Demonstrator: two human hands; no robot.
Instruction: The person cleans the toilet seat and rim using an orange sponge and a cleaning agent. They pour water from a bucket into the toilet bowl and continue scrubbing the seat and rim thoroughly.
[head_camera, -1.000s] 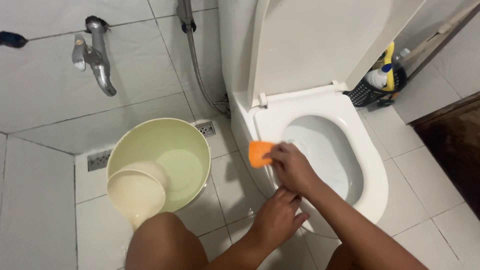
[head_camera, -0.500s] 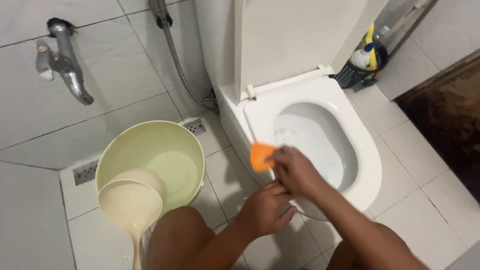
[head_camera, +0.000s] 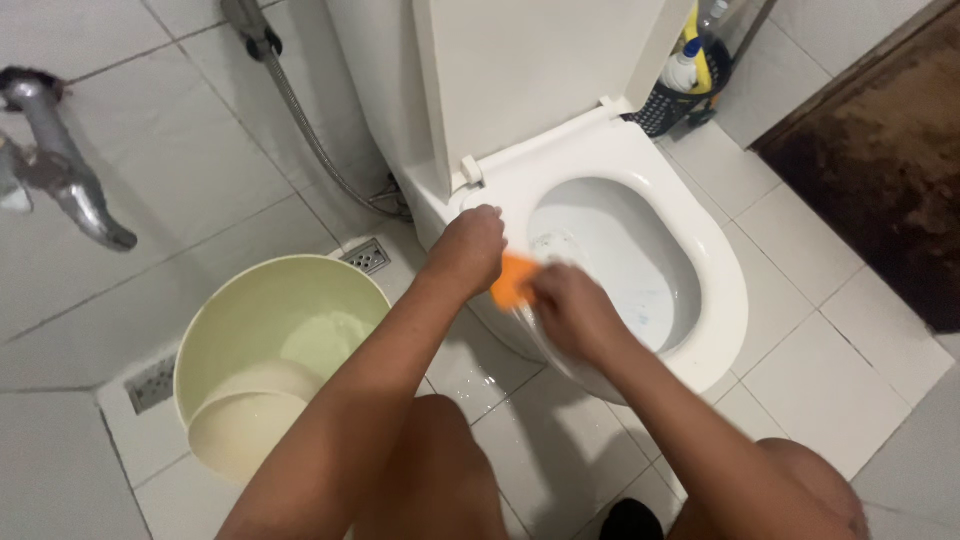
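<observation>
My right hand (head_camera: 568, 310) grips an orange sponge (head_camera: 512, 279) and presses it against the left front rim of the white toilet seat (head_camera: 722, 280). My left hand (head_camera: 470, 247) rests closed on the seat's left edge near the hinge, touching the sponge's far side. The toilet lid (head_camera: 540, 70) stands raised. My bare knees show at the bottom of the view.
A pale green basin (head_camera: 250, 320) with a cream ladle (head_camera: 235, 435) in it sits on the white tiled floor at left. A metal tap (head_camera: 60, 180) and a spray hose (head_camera: 300, 120) hang on the wall. A dark basket of bottles (head_camera: 680, 85) stands behind the toilet; a brown mat (head_camera: 880, 150) lies at right.
My left hand rose from the floor beside the bowl to the seat's left edge. My right hand slid the sponge further back along the rim. The view shifted left and down.
</observation>
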